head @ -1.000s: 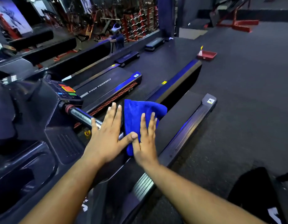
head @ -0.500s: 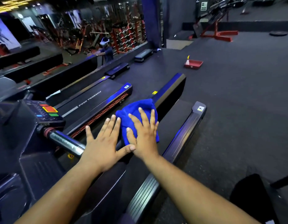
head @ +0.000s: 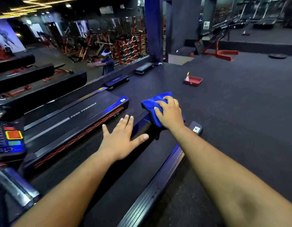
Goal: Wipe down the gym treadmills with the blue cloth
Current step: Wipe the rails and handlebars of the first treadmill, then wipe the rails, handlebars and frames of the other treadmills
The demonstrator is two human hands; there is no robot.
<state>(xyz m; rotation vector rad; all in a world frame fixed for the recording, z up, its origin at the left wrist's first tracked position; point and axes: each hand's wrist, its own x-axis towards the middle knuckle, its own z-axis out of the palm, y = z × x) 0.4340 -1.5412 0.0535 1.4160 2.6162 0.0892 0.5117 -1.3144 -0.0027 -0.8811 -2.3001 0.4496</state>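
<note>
Cloth first: the blue cloth (head: 151, 106) sits bunched at the far end of the nearer treadmill (head: 125, 174), on its left side rail (head: 142, 119), and my right hand (head: 170, 113) lies on top of it with fingers curled into the fabric, gripping and pressing it down; a fold of the cloth hangs over the rail's end toward the floor (head: 240, 112). My left hand (head: 120, 140) rests flat beside that rail, fingers straight and spread, thumb out toward the belt, holding nothing; it lies nearer to me than the cloth and apart from it. Both forearms reach forward from the bottom of the view; the treadmill's right side rail (head: 158, 190) runs between them, ribbed, with a blue glint along its edge, and ends in a cap bearing a small sticker (head: 196, 129). To the left lies a second treadmill (head: 73, 118) with "PUSH YOURSELF" printed on its deck and a red mesh strip along its side; a console (head: 10, 138) with orange and green buttons shows at the left edge, with a shiny metal handlebar (head: 16, 185) below it. Farther out on the floor stands a red tray (head: 193, 81) with a small bottle at its corner; black step platforms (head: 116, 81) line the wall, where a mirror (head: 76, 51) reflects a person wearing a white headset.
</note>
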